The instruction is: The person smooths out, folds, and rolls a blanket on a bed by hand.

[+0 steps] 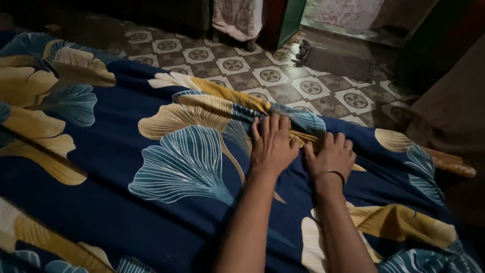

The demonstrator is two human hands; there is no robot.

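Both hands flat on a dark blue bedsheet [151, 202] with big leaf print, near its far edge; left hand [272, 146] palm down, fingers spread, gripping nothing; right hand [331, 156] just beside it, fingers pressing a fold; patterned tile floor [273, 76] beyond the bedsheet, small mat [336, 63] further back

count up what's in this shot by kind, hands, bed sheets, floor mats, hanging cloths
Hands: 2, the left hand and right hand, both flat on the sheet
Bed sheets: 1, navy with leaf print
Floor mats: 1, dark, by the doorway
Hanging cloths: 1, pale
Total: 5
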